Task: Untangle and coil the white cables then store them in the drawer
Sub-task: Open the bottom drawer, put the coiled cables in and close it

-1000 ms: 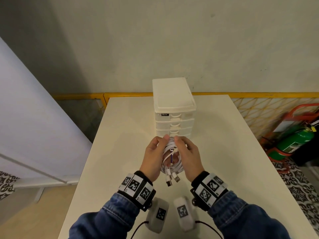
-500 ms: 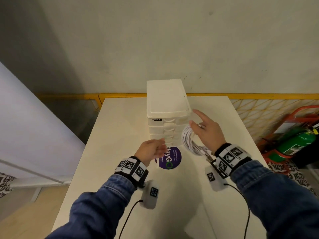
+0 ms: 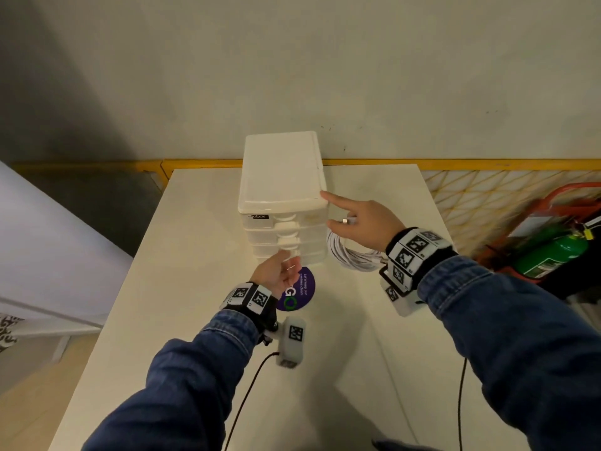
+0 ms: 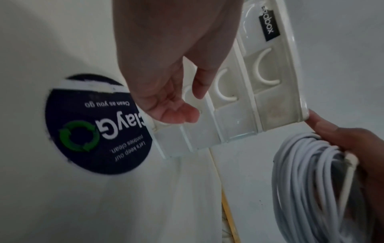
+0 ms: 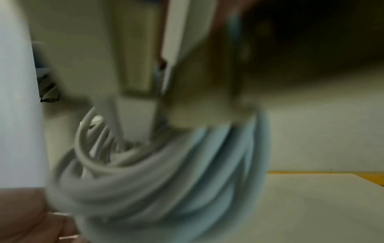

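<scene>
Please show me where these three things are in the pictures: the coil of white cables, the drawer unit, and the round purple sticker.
coil of white cables (image 4: 307,172): left wrist view, on the bundled loops.
drawer unit (image 3: 281,170): head view, on its top lid.
round purple sticker (image 4: 83,125): left wrist view, near the green arrows.

I see a white drawer unit (image 3: 282,196) standing upright at the far middle of the worktop (image 3: 182,288). My right hand (image 3: 364,222) holds a coil of white cables (image 3: 349,255) that hangs beside the unit's right side, with the index finger stretched out to the unit's top front corner and a metal plug showing by the thumb. My left hand (image 3: 276,276) is palm up at the lowest drawer's front, fingers loosely curled. Just in front of the unit a round purple sticker (image 3: 300,292) lies flat, partly under that hand.
</scene>
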The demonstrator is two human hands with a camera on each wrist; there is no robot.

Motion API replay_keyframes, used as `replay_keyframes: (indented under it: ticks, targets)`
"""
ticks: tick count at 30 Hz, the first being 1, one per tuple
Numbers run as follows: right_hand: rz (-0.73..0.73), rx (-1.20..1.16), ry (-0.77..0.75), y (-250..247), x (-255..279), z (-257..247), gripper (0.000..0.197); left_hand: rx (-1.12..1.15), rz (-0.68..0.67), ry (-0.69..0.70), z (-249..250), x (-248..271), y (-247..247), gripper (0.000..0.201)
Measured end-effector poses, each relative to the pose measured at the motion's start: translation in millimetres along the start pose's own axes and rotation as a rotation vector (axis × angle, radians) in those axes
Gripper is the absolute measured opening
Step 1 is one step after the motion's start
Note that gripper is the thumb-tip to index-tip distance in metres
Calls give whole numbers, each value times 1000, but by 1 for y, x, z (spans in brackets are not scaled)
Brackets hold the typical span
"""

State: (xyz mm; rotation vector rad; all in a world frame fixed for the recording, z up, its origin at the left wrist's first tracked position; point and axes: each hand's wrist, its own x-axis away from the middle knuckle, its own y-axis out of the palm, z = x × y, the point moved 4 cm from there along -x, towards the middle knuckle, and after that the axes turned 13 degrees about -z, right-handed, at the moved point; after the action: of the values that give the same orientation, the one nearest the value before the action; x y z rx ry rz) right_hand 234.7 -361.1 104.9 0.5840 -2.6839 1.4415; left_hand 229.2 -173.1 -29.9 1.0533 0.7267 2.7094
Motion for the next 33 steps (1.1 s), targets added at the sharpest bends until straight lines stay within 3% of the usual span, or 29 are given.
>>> replay_keyframes:
  ticks: [5, 11, 14, 18, 23, 33]
  targets:
    - [18, -26, 26, -2, 3, -2, 52, 99, 82, 10, -5, -11, 1, 12]
    - [106, -60, 56, -2, 6, -10, 42, 54, 147, 135, -4, -9, 6, 11]
    - [167, -36, 94, -4, 4, -18, 41, -11, 164, 170, -5, -3, 3, 24]
    - [176, 23, 120, -9, 2, -24, 40, -90, 165, 173, -17, 7, -6, 10]
    - [152, 77, 159, -11, -1, -29, 42, -99, 171, 180, -33, 24, -15, 9]
    - [246, -3, 190, 7, 5, -29, 41, -129, 191, 175, -66, 67, -24, 10]
